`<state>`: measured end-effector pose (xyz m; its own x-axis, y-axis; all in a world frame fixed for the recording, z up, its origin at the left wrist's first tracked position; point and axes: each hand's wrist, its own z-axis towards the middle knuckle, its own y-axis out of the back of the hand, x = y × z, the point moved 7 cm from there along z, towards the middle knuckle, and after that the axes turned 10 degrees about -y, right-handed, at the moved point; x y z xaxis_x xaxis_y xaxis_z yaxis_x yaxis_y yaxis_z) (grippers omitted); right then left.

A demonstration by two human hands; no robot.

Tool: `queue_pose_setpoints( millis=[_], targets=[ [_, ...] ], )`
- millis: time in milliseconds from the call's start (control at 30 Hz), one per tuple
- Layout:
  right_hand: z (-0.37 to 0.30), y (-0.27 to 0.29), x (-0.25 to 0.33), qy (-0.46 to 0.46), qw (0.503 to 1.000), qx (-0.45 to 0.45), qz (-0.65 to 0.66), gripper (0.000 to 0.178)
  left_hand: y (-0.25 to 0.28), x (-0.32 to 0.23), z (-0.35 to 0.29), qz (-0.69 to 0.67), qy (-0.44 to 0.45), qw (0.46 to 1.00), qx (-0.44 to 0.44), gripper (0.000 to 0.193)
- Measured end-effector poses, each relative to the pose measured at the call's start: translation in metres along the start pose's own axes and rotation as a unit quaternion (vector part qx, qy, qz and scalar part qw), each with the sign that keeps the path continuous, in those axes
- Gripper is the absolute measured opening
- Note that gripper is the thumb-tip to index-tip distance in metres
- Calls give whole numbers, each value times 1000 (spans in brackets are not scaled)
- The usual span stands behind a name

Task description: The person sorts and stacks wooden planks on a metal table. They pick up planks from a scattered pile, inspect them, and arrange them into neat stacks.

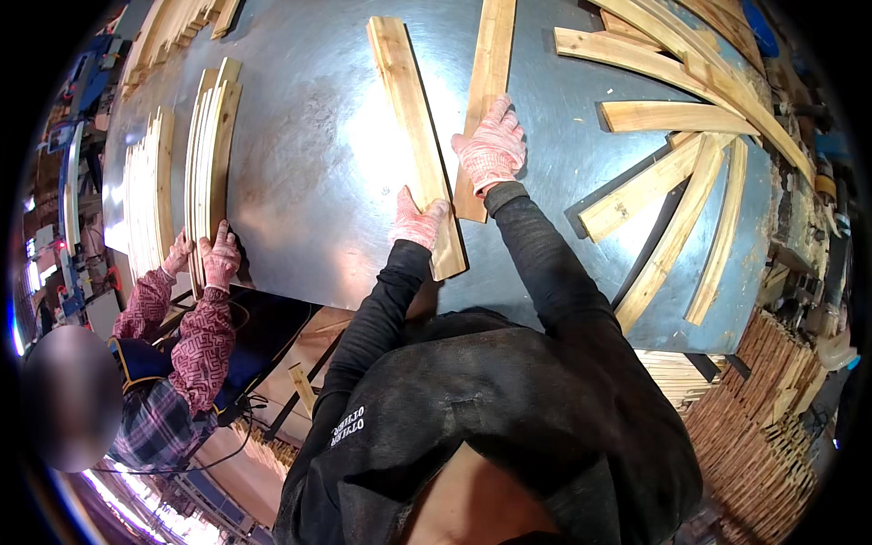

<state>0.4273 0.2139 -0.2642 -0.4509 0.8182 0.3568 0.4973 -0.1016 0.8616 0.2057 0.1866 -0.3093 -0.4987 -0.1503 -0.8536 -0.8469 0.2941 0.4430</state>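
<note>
My left hand (418,220), in a pink-and-white knit glove, is closed around the left edge of a wooden board (400,91) near its near end. The board slants slightly across the metal table. To the right of it, a second wooden board (490,54) reaches away past the picture's upper edge. My right hand (493,150), gloved alike, grips this board near its near end, its thumb on the left and its fingers over the top. The two boards lie apart, with a narrow strip of table between them. The undersides of both hands are hidden.
Several loose boards (654,182) fan out at the right of the metal table (291,163). At the left, a co-worker's gloved hands (218,256) hold a row of upright-edged strips (213,136); another bundle (150,191) stands beside it. Stacked wood (745,427) fills the lower right.
</note>
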Motion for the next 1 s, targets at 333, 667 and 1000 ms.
queue_pose_setpoints(
  millis=[333, 667, 1000],
  targets=[
    [-132, -28, -5, 274, 922, 272, 1, 57, 28, 13, 11, -60, 20, 997, 35, 70],
    [-102, 118, -374, -297, 936, -148, 119, 88, 28, 16, 22, 60, -43, 996, 48, 74],
    [-143, 164, -277, 23, 980, -147, -131, 79, 145, -6, -25, 554, -2, 830, 58, 80]
  ],
)
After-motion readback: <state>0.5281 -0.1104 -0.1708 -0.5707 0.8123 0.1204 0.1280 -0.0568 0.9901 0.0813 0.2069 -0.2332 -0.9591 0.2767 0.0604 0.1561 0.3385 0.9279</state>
